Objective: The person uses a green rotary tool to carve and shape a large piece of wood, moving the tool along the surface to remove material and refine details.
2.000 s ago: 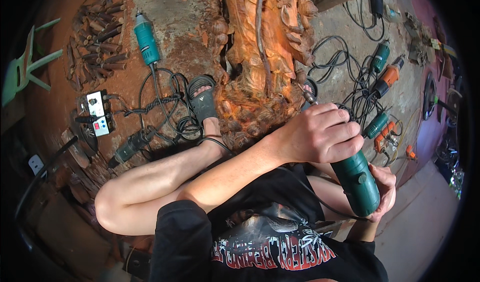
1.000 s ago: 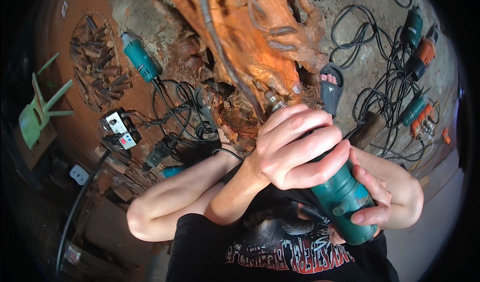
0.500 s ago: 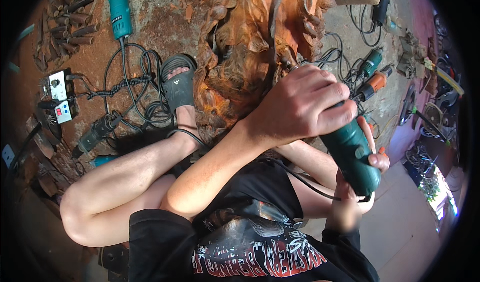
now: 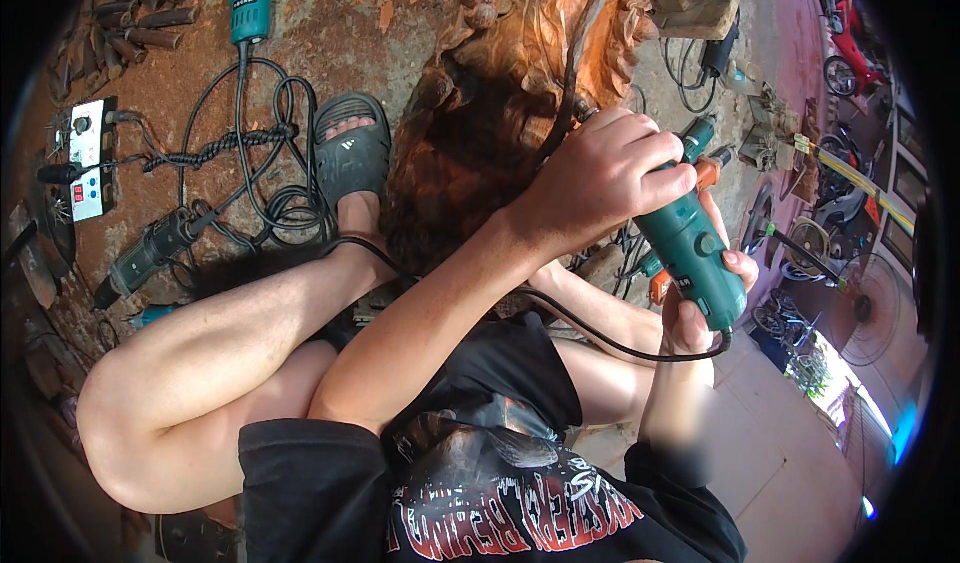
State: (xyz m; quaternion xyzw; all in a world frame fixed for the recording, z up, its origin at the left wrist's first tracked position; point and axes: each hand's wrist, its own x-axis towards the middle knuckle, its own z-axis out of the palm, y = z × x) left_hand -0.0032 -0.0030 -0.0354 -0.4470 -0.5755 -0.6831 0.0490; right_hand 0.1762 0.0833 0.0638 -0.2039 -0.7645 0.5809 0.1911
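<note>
My left hand (image 4: 608, 171) and right hand (image 4: 688, 331) hold a green power tool (image 4: 690, 248) at a wood carving (image 4: 480, 148)

I sit low with my knees spread, looking down at my lap. My left hand is wrapped around the front of the tool, knuckles upward. My right hand cups its rear end, thumb on the near side and fingers curled round the far side. The tool slants, its tail toward my right thigh and its tip up at the carving; I cannot tell whether the tip touches the wood. The carving, reddish brown and knobbly, stands before me between my feet.

A black cord (image 4: 640, 354) leaves the tool's tail and passes under my left forearm. A dark sandal (image 4: 352, 158) is on my left foot. On the floor (image 4: 330, 38) to the left lie a second green tool (image 4: 251, 5), a white control box (image 4: 88, 141) and, at upper left, a pile of brown sticks (image 4: 150, 38). A fan (image 4: 865, 308) stands at far right.
</note>
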